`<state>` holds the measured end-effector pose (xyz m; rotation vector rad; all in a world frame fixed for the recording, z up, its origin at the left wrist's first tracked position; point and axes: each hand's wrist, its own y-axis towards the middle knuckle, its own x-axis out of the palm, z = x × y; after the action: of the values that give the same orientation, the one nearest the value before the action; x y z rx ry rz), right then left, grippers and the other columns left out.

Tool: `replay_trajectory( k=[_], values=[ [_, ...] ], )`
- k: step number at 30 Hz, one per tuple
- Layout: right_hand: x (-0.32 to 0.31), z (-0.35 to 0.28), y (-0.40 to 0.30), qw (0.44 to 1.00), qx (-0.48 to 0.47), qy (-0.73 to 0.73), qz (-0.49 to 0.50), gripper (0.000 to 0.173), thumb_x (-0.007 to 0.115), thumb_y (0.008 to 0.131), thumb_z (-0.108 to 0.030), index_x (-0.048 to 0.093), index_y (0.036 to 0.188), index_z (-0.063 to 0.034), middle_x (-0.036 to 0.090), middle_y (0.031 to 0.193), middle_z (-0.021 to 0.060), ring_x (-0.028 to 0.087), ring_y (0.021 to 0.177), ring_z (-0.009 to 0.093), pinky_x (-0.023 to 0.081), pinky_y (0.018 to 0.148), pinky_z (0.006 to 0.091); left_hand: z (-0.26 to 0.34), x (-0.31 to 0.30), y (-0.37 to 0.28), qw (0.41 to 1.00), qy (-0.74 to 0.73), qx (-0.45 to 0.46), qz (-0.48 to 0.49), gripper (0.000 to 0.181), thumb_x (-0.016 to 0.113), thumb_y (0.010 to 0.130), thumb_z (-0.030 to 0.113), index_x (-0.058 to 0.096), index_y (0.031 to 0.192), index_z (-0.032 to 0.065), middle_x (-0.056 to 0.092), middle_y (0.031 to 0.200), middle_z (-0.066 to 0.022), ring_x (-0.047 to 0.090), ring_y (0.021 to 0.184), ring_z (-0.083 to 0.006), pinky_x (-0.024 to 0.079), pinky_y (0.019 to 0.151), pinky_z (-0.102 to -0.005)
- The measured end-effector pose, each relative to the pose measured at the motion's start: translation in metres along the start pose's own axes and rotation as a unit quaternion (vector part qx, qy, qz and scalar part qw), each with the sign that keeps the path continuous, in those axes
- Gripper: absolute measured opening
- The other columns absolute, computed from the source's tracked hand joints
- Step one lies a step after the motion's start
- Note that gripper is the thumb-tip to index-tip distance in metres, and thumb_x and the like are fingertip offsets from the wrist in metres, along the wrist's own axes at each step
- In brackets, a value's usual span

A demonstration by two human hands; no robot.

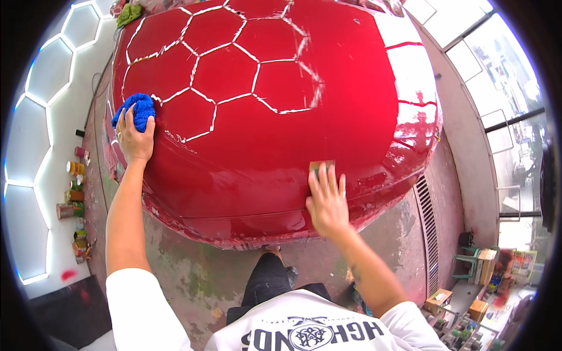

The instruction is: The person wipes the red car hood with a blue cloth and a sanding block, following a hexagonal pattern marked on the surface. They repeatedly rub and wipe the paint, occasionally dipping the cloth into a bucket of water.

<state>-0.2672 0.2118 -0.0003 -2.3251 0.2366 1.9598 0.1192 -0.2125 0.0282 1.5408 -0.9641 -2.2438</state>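
A glossy red car body panel (263, 149) fills the middle of the view, curving down towards me. White hexagonal light lines reflect in its paint. At the panel's left side, my left hand (135, 138) holds a bunched blue microfibre cloth (142, 112) against the surface. My right hand (328, 206) lies nearly flat near the panel's front edge, fingers pointing away from me. Under those fingers is a small flat pad (322, 165), tan along its far edge and mostly covered; whether it is sandpaper or a block I cannot tell.
Hexagonal light tubes (49, 131) line the left wall. Several paint cans (70, 210) stand along its foot. A green cloth (128, 15) lies at the far left corner. A slotted floor drain (426, 228), a green stool (466, 263) and cardboard boxes (478, 309) are on the right.
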Motion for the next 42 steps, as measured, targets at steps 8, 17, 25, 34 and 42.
replay_trajectory(
  k=[8, 17, 25, 34, 42],
  values=[
    [-0.027, 0.012, 0.07, 0.998, -0.016, -0.012, 0.067, 0.07, 0.056, 0.112, -0.033, 0.038, 0.174, -0.0065, 0.03, 0.182, 0.0241, 0.02, 0.172, 0.044, 0.01, 0.138, 0.0672, 0.006, 0.004, 0.0, 1.0, -0.012, 0.007, -0.009, 0.066, 0.077, 0.099, 0.044, 0.058, 0.157, 0.0163, 0.054, 0.165, -0.0222, 0.05, 0.152, -0.0453, 0.04, 0.127, -0.0576],
    [-0.107, 0.104, 0.53, 0.989, 0.035, -0.066, 0.129, 0.061, 0.032, 0.12, -0.048, 0.04, 0.172, -0.0179, 0.027, 0.186, 0.0127, 0.023, 0.173, 0.037, 0.017, 0.134, 0.076, 0.018, -0.008, -0.002, 0.998, -0.048, 0.023, -0.025, 0.067, 0.079, 0.095, 0.033, 0.06, 0.153, 0.0076, 0.053, 0.163, -0.0282, 0.049, 0.152, -0.0488, 0.04, 0.126, -0.0605],
    [-0.112, 0.12, 0.527, 0.992, 0.05, -0.076, 0.09, 0.065, 0.029, 0.12, -0.051, 0.033, 0.177, -0.0191, 0.025, 0.187, 0.0122, 0.021, 0.173, 0.037, 0.02, 0.136, 0.0687, 0.022, 0.0, 0.002, 0.997, -0.063, 0.021, -0.025, 0.068, 0.081, 0.093, 0.035, 0.06, 0.154, 0.0124, 0.052, 0.163, -0.0267, 0.048, 0.152, -0.0493, 0.037, 0.128, -0.0614],
    [-0.009, 0.005, 0.013, 1.0, -0.001, -0.017, -0.003, 0.071, 0.059, 0.111, -0.031, 0.036, 0.174, -0.0049, 0.025, 0.184, 0.0255, 0.014, 0.173, 0.045, 0.008, 0.138, 0.0663, -0.009, -0.003, 0.0, 0.999, 0.015, 0.021, 0.02, 0.067, 0.077, 0.099, 0.047, 0.06, 0.155, 0.0167, 0.057, 0.161, -0.0218, 0.052, 0.149, -0.0445, 0.042, 0.126, -0.057],
    [-0.02, 0.021, 0.035, 0.999, 0.001, 0.005, 0.05, 0.067, 0.055, 0.113, -0.032, 0.04, 0.172, -0.0058, 0.026, 0.183, 0.0261, 0.017, 0.172, 0.046, 0.007, 0.138, 0.0661, 0.008, 0.005, 0.002, 1.0, -0.013, 0.004, -0.005, 0.067, 0.077, 0.099, 0.045, 0.058, 0.157, 0.0177, 0.055, 0.163, -0.0224, 0.051, 0.15, -0.0469, 0.042, 0.126, -0.0576]
  ],
)
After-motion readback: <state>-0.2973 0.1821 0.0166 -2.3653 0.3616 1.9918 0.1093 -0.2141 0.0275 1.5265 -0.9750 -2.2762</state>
